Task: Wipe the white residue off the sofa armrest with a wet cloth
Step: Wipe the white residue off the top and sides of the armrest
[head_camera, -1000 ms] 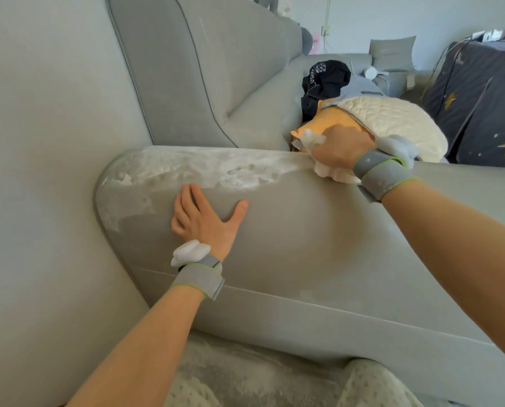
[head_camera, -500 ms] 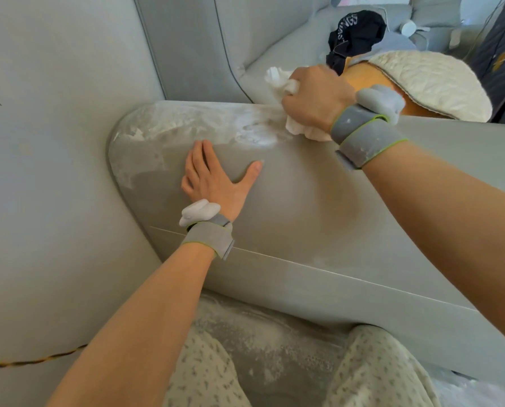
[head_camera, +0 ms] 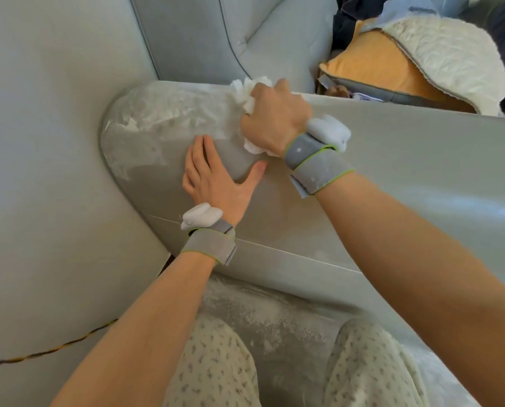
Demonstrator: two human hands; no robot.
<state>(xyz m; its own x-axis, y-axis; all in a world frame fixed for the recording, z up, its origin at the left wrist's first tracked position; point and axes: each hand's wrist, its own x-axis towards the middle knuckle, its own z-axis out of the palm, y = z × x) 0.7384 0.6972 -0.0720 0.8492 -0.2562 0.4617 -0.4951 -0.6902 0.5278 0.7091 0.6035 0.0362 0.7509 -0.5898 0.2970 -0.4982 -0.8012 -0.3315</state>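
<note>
Residue (head_camera: 157, 118): thick white patch on armrest (head_camera: 392, 177) top, spread over its rounded end. Cloth (head_camera: 246, 92) bunched at patch's seat-side edge, on armrest crest. Right hand (head_camera: 274, 118), fingers clenched round cloth, pressing down. Left hand (head_camera: 216, 177) flat on armrest flank just below patch, fingers straight, bracing. Armrest beyond right hand looks clean. Judged roughly half done; end patch left. Powder on floor (head_camera: 274, 318) below armrest.

L hand (head_camera: 216, 179) flat, fingers (head_camera: 199, 151) straight, R hand (head_camera: 276, 120) fisted
</note>
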